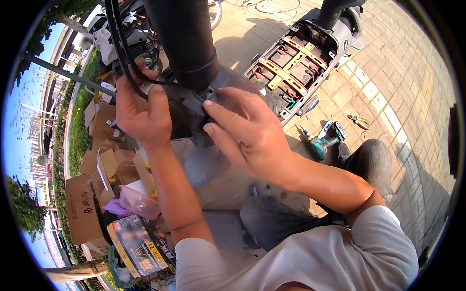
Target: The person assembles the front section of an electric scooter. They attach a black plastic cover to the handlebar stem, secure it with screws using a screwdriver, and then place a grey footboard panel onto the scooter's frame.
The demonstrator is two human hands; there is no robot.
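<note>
A thick black tube (187,39) of an electric scooter rises in front of me, with a dark grey plastic panel (194,104) at its base. My left hand (141,114) grips the left edge of that panel, next to a bundle of black cables (119,43). My right hand (245,131) presses on the panel's right side, fingers curled over its edge. The panel's lower part is hidden behind both hands.
The scooter's open battery bay (291,63) with yellow brackets lies to the right. A teal cordless drill (325,140) and pliers (359,121) rest on the brick pavement. Cardboard boxes (104,160), a purple plastic bag (136,201) and a printed carton (141,247) pile up at the left. My knee (371,162) is bent at the right.
</note>
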